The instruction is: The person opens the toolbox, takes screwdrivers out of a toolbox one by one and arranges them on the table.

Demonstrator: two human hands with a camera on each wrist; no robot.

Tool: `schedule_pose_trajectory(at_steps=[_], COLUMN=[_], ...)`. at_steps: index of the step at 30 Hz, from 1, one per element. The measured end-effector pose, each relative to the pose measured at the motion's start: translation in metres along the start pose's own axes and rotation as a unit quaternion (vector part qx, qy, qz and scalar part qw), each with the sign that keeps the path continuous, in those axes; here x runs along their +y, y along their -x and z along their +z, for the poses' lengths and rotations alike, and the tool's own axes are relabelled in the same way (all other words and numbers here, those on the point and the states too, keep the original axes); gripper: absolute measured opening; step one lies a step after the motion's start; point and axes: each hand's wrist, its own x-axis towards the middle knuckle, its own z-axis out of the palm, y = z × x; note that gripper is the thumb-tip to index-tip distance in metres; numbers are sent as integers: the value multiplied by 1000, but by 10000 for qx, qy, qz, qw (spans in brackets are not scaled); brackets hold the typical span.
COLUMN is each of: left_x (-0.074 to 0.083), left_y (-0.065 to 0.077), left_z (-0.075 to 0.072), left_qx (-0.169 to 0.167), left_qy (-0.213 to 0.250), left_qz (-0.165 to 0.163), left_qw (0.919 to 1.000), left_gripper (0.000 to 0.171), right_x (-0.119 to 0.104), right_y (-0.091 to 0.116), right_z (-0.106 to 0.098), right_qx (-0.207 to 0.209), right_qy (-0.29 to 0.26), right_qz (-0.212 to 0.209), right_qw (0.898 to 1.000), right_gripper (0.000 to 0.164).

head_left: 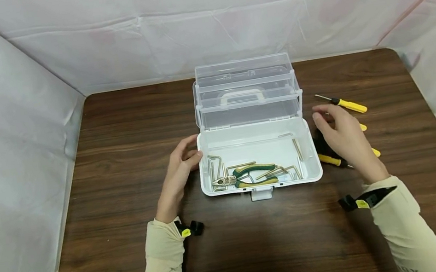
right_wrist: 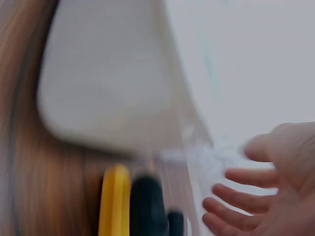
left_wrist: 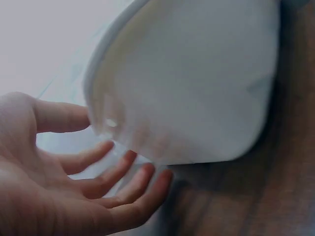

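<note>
A white toolbox (head_left: pixel 260 155) stands with its clear lid (head_left: pixel 244 72) raised at the back. Inside it lie green-and-yellow pliers (head_left: pixel 253 168) and several L-shaped hex keys (head_left: pixel 297 149). My left hand (head_left: pixel 179 171) is at the box's left side, thumb tip right at the rim and the other fingers loosely bent beside the wall. To the right of the box, my right hand (head_left: pixel 343 134) hovers with relaxed fingers and holds nothing. Below and beyond it are yellow-and-black screwdrivers, one (head_left: pixel 349 105) in full sight and others partly hidden by the hand.
The box has a white latch (head_left: pixel 261 193) hanging at its front edge. A dark wooden table (head_left: pixel 125 130) carries everything, with white sheeting (head_left: pixel 146 39) standing behind it and along both sides. Yellow and black handles (right_wrist: pixel 115 201) lie close beside the box's right wall.
</note>
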Motion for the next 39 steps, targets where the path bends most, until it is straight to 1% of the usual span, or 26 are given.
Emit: schedule_pose_trajectory(at_steps=[2, 3, 4, 5, 7, 9, 10, 12, 13, 17, 19, 23, 27, 30, 32, 35, 39], left_x=[4, 6, 9, 11, 15, 20, 22, 26, 28, 36, 40, 46, 50, 53, 54, 56, 56], left_y=[-2, -4, -5, -7, -11, -16, -18, -24, -27, -40, -46, -55, -61, -64, -66, -67, -67], left_z=[-2, -3, -4, -5, -5, -5, -6, -5, -5, -2, 0, 0, -2, -4, -5, -4, -2], left_qx=[-125, -190, -241, -295, -323, -290, -248, -135, -74, 160, 168, -7, -188, -286, -346, -371, -379], left_qy=[-155, -206, -238, -236, -103, 21, 50, 114, 123, 103, 76, -11, -125, -179, -215, -174, -122], left_qz=[-104, -169, -236, -293, -410, -456, -458, -442, -416, -305, -272, -354, -472, -505, -522, -547, -479], left_qw=[9997, 9995, 9991, 9989, 9986, 9985, 9986, 9989, 9990, 9994, 9995, 9994, 9986, 9982, 9978, 9977, 9981], left_gripper=[59, 61, 62, 64, 66, 67, 68, 71, 72, 77, 78, 78, 78, 78, 77, 73, 68], right_x=[-6, -9, -12, -14, -19, -23, -25, -28, -29, -32, -33, -36, -37, -38, -38, -39, -39], right_y=[-7, -11, -15, -18, -25, -31, -35, -42, -45, -53, -55, -58, -61, -63, -65, -65, -63], right_z=[2, 3, 3, 3, 3, 3, 3, 5, 5, 8, 9, 12, 13, 14, 14, 14, 12], right_qx=[-43, -106, -185, -288, -490, -691, -785, -967, -1052, -1334, -1437, -1504, -1422, -1379, -1381, -1394, -1410], right_qy=[-796, -1249, -1721, -2179, -2994, -3510, -3653, -3843, -3884, -3969, -3968, -3904, -3840, -3840, -3843, -3814, -3858], right_qz=[317, 479, 630, 767, 1029, 1220, 1277, 1332, 1344, 1389, 1467, 1579, 1581, 1632, 1704, 1796, 1726], right_qw=[9963, 9910, 9829, 9725, 9473, 9258, 9187, 9084, 9056, 8974, 8946, 8944, 8985, 8983, 8968, 8960, 8953], right_gripper=[58, 62, 65, 69, 76, 83, 86, 90, 91, 88, 86, 86, 84, 81, 80, 83, 83])
